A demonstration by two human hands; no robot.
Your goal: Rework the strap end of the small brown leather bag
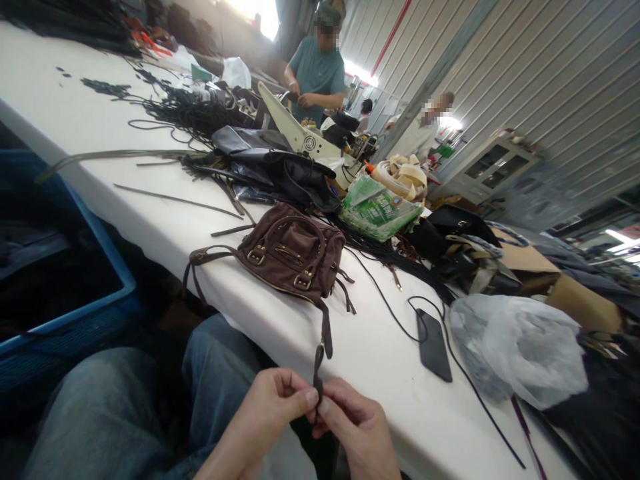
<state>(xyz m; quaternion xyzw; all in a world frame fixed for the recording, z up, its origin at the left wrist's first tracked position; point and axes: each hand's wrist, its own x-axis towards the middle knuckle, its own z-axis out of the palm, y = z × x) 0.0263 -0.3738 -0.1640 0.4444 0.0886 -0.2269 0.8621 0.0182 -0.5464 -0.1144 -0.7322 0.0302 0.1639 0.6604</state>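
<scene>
A brown handbag (290,250) with brass-coloured buckles, rivets and a curved handle lies on the white table. From its near right corner a narrow dark strap (320,357) hangs over the table edge to my hands. My left hand (280,400) pinches the strap between thumb and forefinger. Right beside it, my right hand (353,420) grips the same strap, its fingertips almost touching the left ones. The strap's end is hidden in my fingers. Another strap (215,253) extends from the bag's left side and droops over the edge.
A black phone (434,345) and clear plastic bag (520,340) lie to the right. Behind the handbag are black leather pieces (280,170), a green package (380,207) and bundled dark cords (200,110). A blue crate (113,267) stands at left. A person (317,73) works across the table.
</scene>
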